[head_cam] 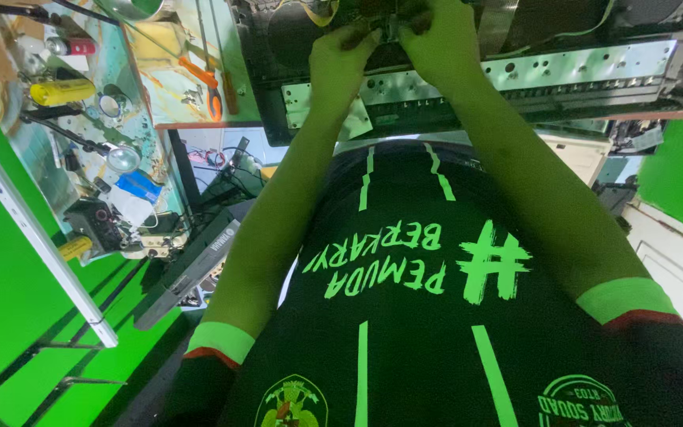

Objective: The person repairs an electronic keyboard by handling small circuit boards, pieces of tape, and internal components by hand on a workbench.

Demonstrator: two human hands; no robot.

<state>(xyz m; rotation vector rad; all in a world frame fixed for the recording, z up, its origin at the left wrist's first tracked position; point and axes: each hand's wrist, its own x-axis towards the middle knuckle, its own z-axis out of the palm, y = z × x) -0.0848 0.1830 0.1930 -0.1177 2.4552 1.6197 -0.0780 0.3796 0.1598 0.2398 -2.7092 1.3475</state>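
Note:
An opened black electronic device (563, 32) with a perforated metal rail (579, 67) lies on the bench in front of me, at the top of the view. My left hand (340, 63) and my right hand (436, 43) meet at its near-left part. The fingers of both are curled onto a small part (385, 24) inside it. That part is mostly hidden by my fingers and cut off by the frame edge. Both forearms reach up from my dark shirt with light stripes (405, 316).
Left of the device, the cluttered bench holds orange-handled scissors (209, 85), a yellow can (61, 91), a round lens (122, 158) and a blue-and-white bottle (137, 194). A dark keyboard (191, 265) leans below the bench. A white bar (33, 229) crosses the green surface at left.

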